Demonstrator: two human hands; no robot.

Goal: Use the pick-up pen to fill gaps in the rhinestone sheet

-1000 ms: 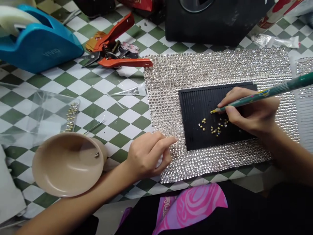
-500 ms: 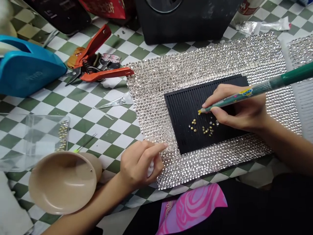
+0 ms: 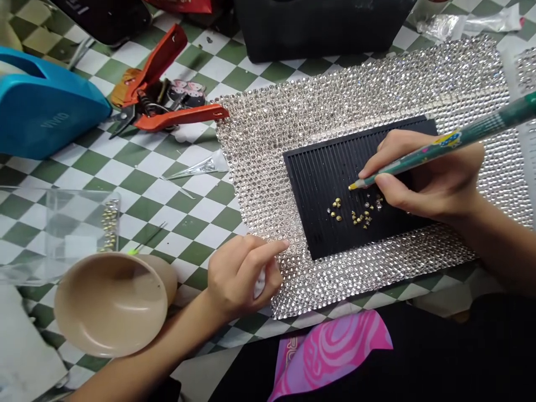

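My right hand (image 3: 435, 173) grips a green pen-like stick (image 3: 444, 142), its yellow tip over a black ridged tray (image 3: 318, 178). Several small gold and clear stones (image 3: 362, 216) lie on that tray, below and beside the tip. The tray rests on a glittering rhinestone mat (image 3: 268, 162). My left hand (image 3: 245, 273) is curled round a small white thing (image 3: 259, 283), mostly hidden by the fingers; its index finger stretches onto the mat's left part, near the tray's lower left corner.
A beige cup (image 3: 111, 304) stands beside my left forearm, near a clear plastic box (image 3: 71, 223) with gold stones. Orange-handled pliers (image 3: 180, 116), a blue dispenser (image 3: 50, 109) and a plastic nozzle (image 3: 205, 166) lie at the left. A black box (image 3: 322, 28) is at the back.
My right hand and the stick have shifted right and slightly up from the tray's stones. The view has moved a little. My left hand keeps its pose on the mat.
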